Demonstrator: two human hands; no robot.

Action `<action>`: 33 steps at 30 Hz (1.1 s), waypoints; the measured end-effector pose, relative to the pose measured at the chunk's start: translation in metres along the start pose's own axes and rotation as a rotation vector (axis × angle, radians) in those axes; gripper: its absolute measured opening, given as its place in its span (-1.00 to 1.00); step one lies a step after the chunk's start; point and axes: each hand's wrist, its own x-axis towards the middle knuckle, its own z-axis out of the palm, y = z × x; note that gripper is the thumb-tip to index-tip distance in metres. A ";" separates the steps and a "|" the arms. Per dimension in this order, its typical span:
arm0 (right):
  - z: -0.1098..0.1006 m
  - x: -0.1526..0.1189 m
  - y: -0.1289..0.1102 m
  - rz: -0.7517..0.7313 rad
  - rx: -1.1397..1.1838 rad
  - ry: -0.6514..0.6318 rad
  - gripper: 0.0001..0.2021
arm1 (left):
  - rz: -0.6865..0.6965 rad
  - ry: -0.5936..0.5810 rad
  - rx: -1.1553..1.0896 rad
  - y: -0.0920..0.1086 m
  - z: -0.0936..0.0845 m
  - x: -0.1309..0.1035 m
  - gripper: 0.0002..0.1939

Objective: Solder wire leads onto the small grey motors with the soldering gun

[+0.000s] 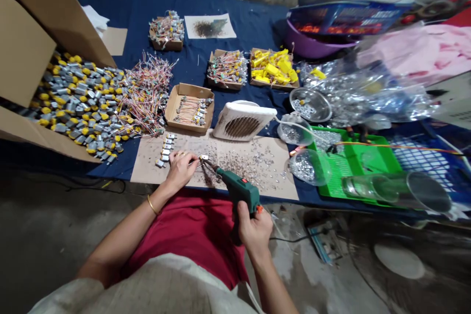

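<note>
My right hand (255, 228) is wrapped round the handle of a green soldering gun (241, 189). The gun's dark tip points left and meets a small motor (204, 157) at the fingertips of my left hand (181, 169). Thumb and fingers of that hand are pinched together at the motor's left end; any wire between them is too small to see. Just left of the hand, several small motors (167, 146) stand in a column on a cardboard sheet (150, 149). Bits of metal (253, 162) lie scattered over the sheet right of the gun's tip.
A white fan (241, 121) stands behind the sheet, beside a cardboard tray of wired motors (189, 108). Loose motors (81, 103) and wires (147, 91) heap at the left. Plastic tubs (305, 167), a metal bowl (311, 104) and a green basket (333, 176) are at the right.
</note>
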 end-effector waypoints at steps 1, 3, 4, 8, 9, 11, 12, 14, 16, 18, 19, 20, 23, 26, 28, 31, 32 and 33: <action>0.000 0.000 0.000 -0.002 -0.003 -0.004 -0.55 | 0.003 0.003 0.000 0.000 0.000 0.000 -0.89; 0.000 0.000 0.000 -0.002 -0.002 -0.013 -0.55 | 0.008 0.013 0.000 0.000 0.000 0.000 -0.90; 0.000 0.000 0.000 0.000 0.001 -0.017 -0.55 | 0.010 0.017 0.000 0.000 0.000 0.000 -0.90; 0.001 0.001 -0.002 0.014 0.007 -0.031 -0.56 | 0.000 0.019 0.008 0.000 0.000 0.000 -0.90; 0.001 0.001 -0.002 0.011 0.002 -0.035 -0.56 | -0.003 0.017 0.009 0.000 0.001 0.000 -0.90; 0.001 0.003 -0.001 -0.016 -0.018 -0.044 -0.58 | -0.007 0.014 0.007 -0.001 0.001 0.000 -0.90; 0.001 0.003 0.000 -0.046 -0.031 -0.050 -0.59 | -0.008 0.013 0.006 -0.001 0.001 0.000 -0.89; 0.000 0.005 0.003 -0.161 -0.047 -0.066 -0.66 | -0.008 0.013 0.005 -0.001 0.001 0.000 -0.89; 0.000 0.006 0.005 -0.329 -0.045 -0.074 -0.75 | -0.006 0.016 0.003 -0.001 0.001 0.000 -0.89; -0.001 0.007 0.007 -0.471 -0.036 -0.073 -0.80 | -0.004 0.018 0.002 -0.001 0.002 -0.001 -0.89; -0.001 0.008 0.007 -0.514 -0.032 -0.070 -0.82 | -0.003 0.018 0.002 -0.002 0.002 -0.001 -0.89; -0.001 0.008 0.007 -0.538 -0.030 -0.064 -0.82 | -0.002 0.018 0.002 -0.002 0.002 -0.001 -0.89; -0.002 0.008 0.007 -0.553 -0.036 -0.047 -0.81 | 0.005 0.024 0.003 -0.003 0.003 -0.001 -0.89; -0.002 0.009 0.006 -0.547 -0.064 -0.048 -0.78 | 0.006 0.027 0.003 -0.003 0.003 -0.001 -0.90; -0.001 0.009 0.007 -0.564 -0.071 -0.061 -0.76 | 0.002 0.025 0.002 -0.003 0.003 -0.001 -0.89; -0.001 0.010 0.009 -0.591 -0.066 -0.082 -0.73 | 0.007 0.030 -0.005 -0.002 0.003 -0.001 -0.89; -0.001 0.010 0.010 -0.592 -0.066 -0.089 -0.71 | 0.010 0.034 -0.006 -0.002 0.003 -0.001 -0.89; -0.001 0.010 0.011 -0.593 -0.065 -0.098 -0.69 | 0.014 0.037 -0.006 -0.002 0.003 -0.001 -0.90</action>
